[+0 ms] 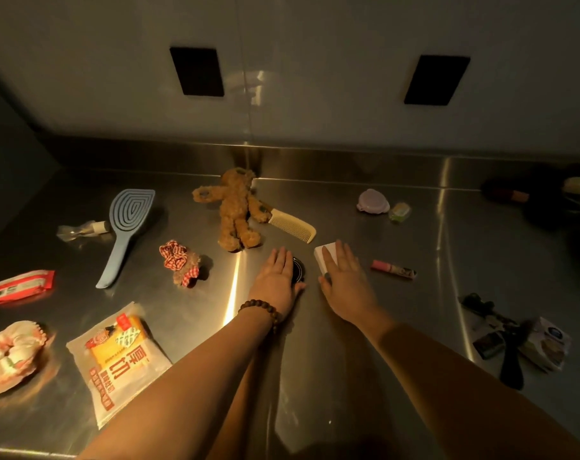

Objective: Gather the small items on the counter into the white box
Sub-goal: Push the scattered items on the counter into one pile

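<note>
Steel bench (331,343), dim warm light, both bare forearms reaching in from the bottom edge. Left hand (277,280), bead bracelet (261,310) at the wrist, lies palm down with fingers (283,258) straight and close together, covering most of a small round black item (298,270); only its right rim shows past the fingers, thumb side, so the item sits under and just right of them. Right hand (346,277) also palm down, fingers slightly spread, resting on the white box (325,257); the box's upper left corner pokes out beyond the fingertips, thumb at its near edge. Grip on either object is hard to confirm from this angle, looks like flat contact, not a closed grasp. Pink tube (394,269) lies just right of the right hand, apart from it. Brown teddy bear (237,210) lies beyond the left hand, with a cream comb (292,225) touching its arm. Red check scrunchie (180,262) left of the left hand, blue paddle brush (126,227) further left, small clear bottle (83,229) beside the brush handle. Red packet (21,287), pale scrunchie (10,355) and a snack bag (116,356) near the left edge. Lilac round container (372,201) with a small green piece (399,212) far right back; dark clutter (501,336) at the right edge, unclear.
</note>
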Demonstrator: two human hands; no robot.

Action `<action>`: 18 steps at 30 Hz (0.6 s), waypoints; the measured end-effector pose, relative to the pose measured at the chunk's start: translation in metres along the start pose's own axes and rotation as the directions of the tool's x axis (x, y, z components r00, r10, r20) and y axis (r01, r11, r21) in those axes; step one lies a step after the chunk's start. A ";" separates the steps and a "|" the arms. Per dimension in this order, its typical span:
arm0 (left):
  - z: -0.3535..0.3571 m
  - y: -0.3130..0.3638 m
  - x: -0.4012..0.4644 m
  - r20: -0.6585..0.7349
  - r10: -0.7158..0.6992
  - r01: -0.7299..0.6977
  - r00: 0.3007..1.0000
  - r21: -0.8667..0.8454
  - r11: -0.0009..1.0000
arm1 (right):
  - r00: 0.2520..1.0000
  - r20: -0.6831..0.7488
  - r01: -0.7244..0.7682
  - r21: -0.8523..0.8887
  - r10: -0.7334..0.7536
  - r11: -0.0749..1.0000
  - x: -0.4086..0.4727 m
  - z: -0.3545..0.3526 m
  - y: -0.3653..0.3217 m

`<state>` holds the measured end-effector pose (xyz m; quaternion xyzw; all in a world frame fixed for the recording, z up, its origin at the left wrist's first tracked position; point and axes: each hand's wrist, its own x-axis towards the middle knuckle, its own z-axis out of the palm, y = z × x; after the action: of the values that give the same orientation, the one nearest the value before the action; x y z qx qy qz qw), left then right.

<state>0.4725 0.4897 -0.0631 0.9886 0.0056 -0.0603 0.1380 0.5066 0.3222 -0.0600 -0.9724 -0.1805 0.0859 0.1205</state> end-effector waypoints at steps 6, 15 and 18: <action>-0.004 -0.021 0.037 -0.052 -0.018 0.021 0.999 0.057 0.998 | 0.991 -0.028 0.126 -0.057 -0.127 0.990 0.031 0.013 -0.023; -0.012 -0.030 0.101 -0.075 -0.004 0.005 0.997 0.007 1.000 | 0.997 -0.071 0.036 -0.011 -0.037 0.999 0.108 0.001 -0.022; -0.012 -0.031 0.119 -0.066 -0.003 0.004 0.998 0.013 1.000 | 0.998 -0.063 0.014 -0.011 -0.015 1.000 0.130 -0.003 -0.016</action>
<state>0.5915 0.5218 -0.0744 0.9909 0.0116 -0.0280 0.1312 0.6220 0.3846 -0.0691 -0.9739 -0.1842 0.0532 0.1218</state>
